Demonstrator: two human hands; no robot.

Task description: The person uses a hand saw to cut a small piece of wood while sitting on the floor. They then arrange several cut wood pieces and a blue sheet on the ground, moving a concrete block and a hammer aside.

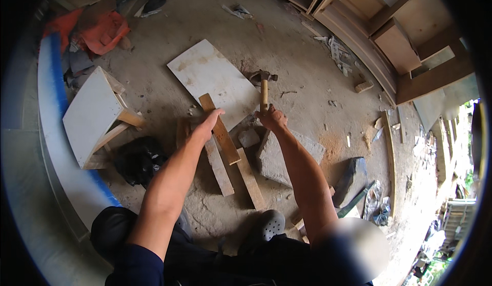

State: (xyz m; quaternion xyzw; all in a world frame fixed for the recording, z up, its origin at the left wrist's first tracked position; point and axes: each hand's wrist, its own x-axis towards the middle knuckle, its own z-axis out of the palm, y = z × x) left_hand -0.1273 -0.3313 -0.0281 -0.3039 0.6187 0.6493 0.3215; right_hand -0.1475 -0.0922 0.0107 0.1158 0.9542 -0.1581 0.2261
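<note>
Right hand, fingers wrapped round the wooden-handled hammer; left hand, fingers clasping a wooden batten! Two loose battens lie nearer, a white board farther: seemingly unjoined. Far left, the white-panelled frame looks already put together.

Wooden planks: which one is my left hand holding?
The orange-brown plank, extending farthest forward past your left hand; the greyish plank and tan plank lie nearer you.

No text, label, brand, number or sign readable on any surface in view.
</note>
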